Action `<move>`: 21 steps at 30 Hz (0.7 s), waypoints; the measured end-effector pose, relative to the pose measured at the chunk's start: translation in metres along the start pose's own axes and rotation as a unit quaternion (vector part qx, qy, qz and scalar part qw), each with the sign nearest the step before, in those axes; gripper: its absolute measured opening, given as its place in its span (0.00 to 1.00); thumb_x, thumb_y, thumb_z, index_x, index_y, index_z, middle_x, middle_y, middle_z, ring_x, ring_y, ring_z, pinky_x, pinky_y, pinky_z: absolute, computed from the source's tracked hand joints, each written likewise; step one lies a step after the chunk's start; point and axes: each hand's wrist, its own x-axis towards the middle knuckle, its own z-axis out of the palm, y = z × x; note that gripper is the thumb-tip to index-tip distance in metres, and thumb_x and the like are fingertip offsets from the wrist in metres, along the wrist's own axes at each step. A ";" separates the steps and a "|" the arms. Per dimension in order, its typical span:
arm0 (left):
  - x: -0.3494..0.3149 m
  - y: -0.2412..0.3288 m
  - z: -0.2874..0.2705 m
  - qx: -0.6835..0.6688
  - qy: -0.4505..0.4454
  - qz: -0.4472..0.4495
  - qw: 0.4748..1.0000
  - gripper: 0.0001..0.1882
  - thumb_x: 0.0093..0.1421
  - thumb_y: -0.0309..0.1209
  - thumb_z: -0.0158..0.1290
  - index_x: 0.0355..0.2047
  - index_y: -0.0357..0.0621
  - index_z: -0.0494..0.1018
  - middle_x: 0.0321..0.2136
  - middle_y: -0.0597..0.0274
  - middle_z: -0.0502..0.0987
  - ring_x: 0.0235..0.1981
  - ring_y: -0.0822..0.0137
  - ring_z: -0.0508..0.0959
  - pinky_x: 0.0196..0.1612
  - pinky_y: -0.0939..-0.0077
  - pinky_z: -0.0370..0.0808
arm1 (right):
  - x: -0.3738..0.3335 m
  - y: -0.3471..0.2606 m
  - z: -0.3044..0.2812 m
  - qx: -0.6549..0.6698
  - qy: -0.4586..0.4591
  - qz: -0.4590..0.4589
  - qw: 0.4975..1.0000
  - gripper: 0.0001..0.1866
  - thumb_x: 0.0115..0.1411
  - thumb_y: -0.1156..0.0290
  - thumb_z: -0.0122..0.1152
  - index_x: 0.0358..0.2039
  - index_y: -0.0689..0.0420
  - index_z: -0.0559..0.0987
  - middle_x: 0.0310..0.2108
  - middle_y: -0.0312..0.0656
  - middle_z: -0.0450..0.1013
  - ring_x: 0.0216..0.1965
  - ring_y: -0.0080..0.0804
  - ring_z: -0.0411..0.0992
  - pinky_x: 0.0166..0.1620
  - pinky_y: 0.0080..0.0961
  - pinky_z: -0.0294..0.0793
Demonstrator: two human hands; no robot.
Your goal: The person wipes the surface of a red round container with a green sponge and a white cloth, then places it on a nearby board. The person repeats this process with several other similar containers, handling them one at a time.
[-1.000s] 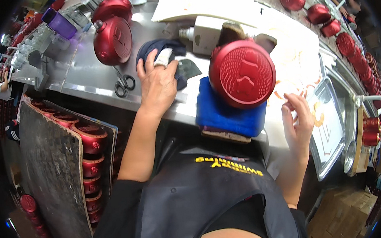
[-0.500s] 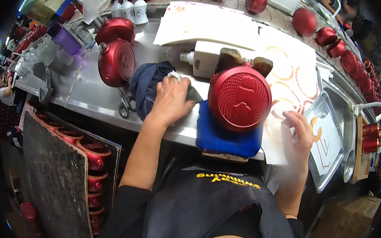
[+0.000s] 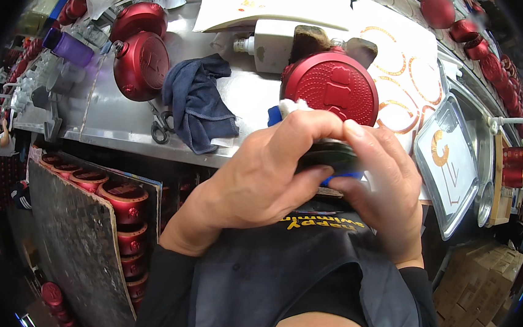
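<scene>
In front of my chest, my left hand (image 3: 262, 169) and my right hand (image 3: 391, 178) together hold a thin, dark, glossy piece (image 3: 329, 153), fingers above and thumbs below. Its exact kind is hard to make out. A white wad (image 3: 294, 105) shows at my left fingers. Just beyond them a round red metal vessel (image 3: 345, 89) with an embossed dotted face leans on two dark blocks. Part of a blue cloth (image 3: 275, 116) shows beneath it; my hands hide the rest. A crumpled navy cloth (image 3: 198, 95) lies on the counter, left of the vessel.
Scissors (image 3: 160, 123) lie beside the navy cloth. Two more red vessels (image 3: 143, 65) stand at the far left. A white container (image 3: 267, 46) lies behind the propped vessel. To the right, a clear tray (image 3: 449, 167) holds orange decal pieces. Stacked red vessels (image 3: 126, 205) stand lower left.
My left hand has come away from the navy cloth, bringing the dark piece and white wad to the middle. My right hand has moved left to meet it. The view has shifted slightly.
</scene>
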 end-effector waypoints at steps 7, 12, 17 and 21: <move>0.009 -0.018 0.026 -0.050 0.008 0.006 0.999 0.26 0.58 0.23 0.60 0.54 0.39 0.62 0.42 0.46 0.76 0.39 0.45 0.80 0.43 0.64 0.77 | -0.020 0.019 -0.009 0.012 -0.002 0.044 0.999 0.31 0.49 0.85 0.68 0.57 0.66 0.74 0.43 0.53 0.77 0.37 0.42 0.77 0.42 0.32 0.76; 0.000 -0.052 -0.005 0.068 0.100 -0.050 0.991 0.12 0.62 0.28 0.60 0.44 0.37 0.76 0.35 0.55 0.80 0.31 0.67 0.80 0.37 0.74 0.76 | -0.049 0.048 -0.021 0.338 0.132 0.220 0.905 0.18 0.59 0.83 0.59 0.51 0.67 0.73 0.40 0.46 0.77 0.40 0.28 0.75 0.45 0.22 0.75; 0.011 -0.134 -0.047 0.330 0.230 -0.176 0.898 0.22 0.61 0.31 0.58 0.55 0.41 0.70 0.44 0.45 0.77 0.45 0.53 0.78 0.49 0.61 0.75 | -0.063 0.085 -0.032 0.592 0.295 0.235 0.712 0.29 0.60 0.76 0.56 0.61 0.66 0.62 0.36 0.41 0.65 0.28 0.24 0.62 0.28 0.21 0.66; 0.020 -0.164 -0.042 0.471 0.154 -0.133 0.859 0.29 0.56 0.33 0.61 0.59 0.46 0.67 0.44 0.37 0.74 0.51 0.38 0.71 0.59 0.52 0.69 | -0.053 0.117 -0.039 0.708 0.184 0.152 0.665 0.29 0.63 0.75 0.56 0.63 0.66 0.62 0.36 0.41 0.65 0.26 0.20 0.58 0.25 0.20 0.64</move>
